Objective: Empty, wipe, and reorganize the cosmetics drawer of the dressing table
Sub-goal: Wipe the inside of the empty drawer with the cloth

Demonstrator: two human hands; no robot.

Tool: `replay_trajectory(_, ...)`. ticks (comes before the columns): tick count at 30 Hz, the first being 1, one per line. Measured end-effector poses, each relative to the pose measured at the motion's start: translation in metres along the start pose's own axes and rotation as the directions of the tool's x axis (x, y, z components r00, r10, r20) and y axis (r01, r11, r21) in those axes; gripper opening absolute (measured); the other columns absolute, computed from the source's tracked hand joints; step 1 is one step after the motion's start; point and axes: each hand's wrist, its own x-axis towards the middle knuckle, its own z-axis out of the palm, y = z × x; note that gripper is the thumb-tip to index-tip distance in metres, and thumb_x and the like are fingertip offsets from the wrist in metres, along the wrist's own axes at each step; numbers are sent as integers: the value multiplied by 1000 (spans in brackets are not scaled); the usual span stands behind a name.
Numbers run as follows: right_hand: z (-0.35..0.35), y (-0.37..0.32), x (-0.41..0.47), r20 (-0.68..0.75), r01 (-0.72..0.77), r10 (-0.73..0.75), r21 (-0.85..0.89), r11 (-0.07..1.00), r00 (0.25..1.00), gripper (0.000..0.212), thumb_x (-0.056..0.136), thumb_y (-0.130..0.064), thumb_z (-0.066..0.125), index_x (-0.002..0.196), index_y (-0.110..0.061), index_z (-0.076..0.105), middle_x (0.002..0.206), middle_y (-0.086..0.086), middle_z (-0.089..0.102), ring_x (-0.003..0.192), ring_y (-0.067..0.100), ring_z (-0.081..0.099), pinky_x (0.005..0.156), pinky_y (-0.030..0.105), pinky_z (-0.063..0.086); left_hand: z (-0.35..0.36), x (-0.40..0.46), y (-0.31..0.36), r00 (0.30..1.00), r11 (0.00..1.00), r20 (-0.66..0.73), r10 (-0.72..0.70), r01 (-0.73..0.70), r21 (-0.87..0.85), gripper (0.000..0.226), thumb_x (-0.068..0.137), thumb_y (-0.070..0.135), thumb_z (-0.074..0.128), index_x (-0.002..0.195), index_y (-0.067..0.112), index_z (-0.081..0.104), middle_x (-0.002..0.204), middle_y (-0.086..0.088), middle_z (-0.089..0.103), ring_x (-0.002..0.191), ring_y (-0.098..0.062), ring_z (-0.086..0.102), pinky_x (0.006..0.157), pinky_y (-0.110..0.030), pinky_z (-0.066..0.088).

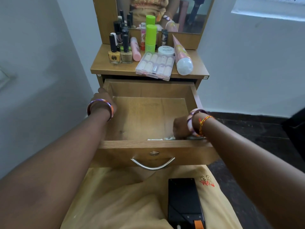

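The wooden drawer [148,113] of the dressing table stands pulled out, its floor mostly bare. My left hand [103,96] rests on the drawer's left wall near the back. My right hand [180,128] is down in the front right corner, fingers closed over something grey-green [170,138] that is largely hidden by the drawer front. A small white item [154,139] lies beside it against the front wall. On the tabletop [196,63] stand nail polish bottles [119,53], a green bottle [150,38], a clear nail box [155,66], a white jar [166,50] and a pink cone-shaped tube [181,55].
A mirror [165,12] rises behind the cosmetics. The drawer front has a metal handle [152,164] and a lock. A black device [184,200] lies on my lap over yellow cloth. White walls flank the table, with dark floor at the right.
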Motion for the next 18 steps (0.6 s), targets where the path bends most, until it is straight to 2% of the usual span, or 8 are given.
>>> replay_trajectory(2, -2, -14, -13, -146, 60, -33, 186, 981, 989, 30, 72, -29, 65, 99, -16, 67, 112, 6, 68, 96, 25, 64, 85, 37, 54, -1, 1, -1, 1000, 1000, -8, 3, -3, -6, 40, 93, 9, 43, 131, -3, 35, 135, -25, 46, 125, -42, 46, 100, -47, 40)
replay_trajectory(4, -15, -34, -39, -289, 242, -137, 369, 897, 948, 28, 75, -16, 68, 103, -15, 67, 111, 4, 66, 101, 23, 62, 90, 39, 53, -1, 2, -2, 1000, 1000, -8, 3, -3, -7, 39, 93, 9, 42, 130, -4, 36, 134, -25, 47, 124, -43, 47, 99, -48, 40)
replay_trajectory(6, -29, -45, -63, -450, 390, -129, 556, 735, 884, 28, 75, -9, 70, 102, -17, 67, 117, 0, 62, 106, 20, 59, 92, 33, 50, -1, 3, -2, 1000, 1000, -4, 3, -3, -16, 39, 93, 9, 43, 129, -4, 36, 133, -26, 48, 123, -43, 47, 99, -48, 40)
replay_trajectory(8, -35, -44, -71, -576, 533, -123, 627, 568, 808, 26, 75, -6, 72, 100, -11, 70, 116, -2, 53, 104, 14, 54, 84, 22, 46, -1, 4, -2, 1000, 1000, -6, 9, -9, -24, 39, 93, 9, 43, 129, -4, 37, 132, -26, 48, 123, -43, 48, 98, -48, 40)
replay_trajectory(10, -34, -43, -70, -615, 565, -24, 708, 423, 788, 24, 75, -6, 73, 98, -6, 71, 115, -1, 47, 107, 11, 47, 88, 21, 40, 0, 6, -3, 1000, 999, -8, 15, -16, -33, 39, 94, 9, 42, 130, -5, 36, 133, -27, 48, 123, -43, 48, 98, -48, 40)
replay_trajectory(13, -33, -43, -67, -663, 646, 122, 748, 156, 739, 14, 78, -3, 68, 89, -10, 71, 108, 7, 57, 106, 18, 55, 94, 35, 48, 0, 5, -4, 1000, 999, -9, 14, -14, -51, 36, 95, 9, 40, 128, -5, 37, 130, -27, 50, 121, -43, 49, 97, -47, 40)
replay_trajectory(16, -34, -38, -58, -580, 596, 134, 781, -187, 803, 17, 87, 1, 56, 91, -14, 64, 94, 7, 66, 85, 18, 65, 79, 32, 55, -1, 5, -2, 1000, 998, -7, 9, -9, -58, 37, 95, 8, 40, 129, -5, 37, 129, -27, 51, 120, -42, 50, 97, -46, 41)
replay_trajectory(18, -37, -34, -52, -501, 500, 101, 784, -369, 860, 17, 92, -2, 49, 100, -14, 59, 96, 9, 64, 83, 19, 62, 79, 35, 55, 0, 7, -2, 1000, 998, 0, 9, -9, -55, 39, 95, 6, 41, 131, -5, 35, 130, -27, 50, 121, -42, 50, 99, -46, 41)
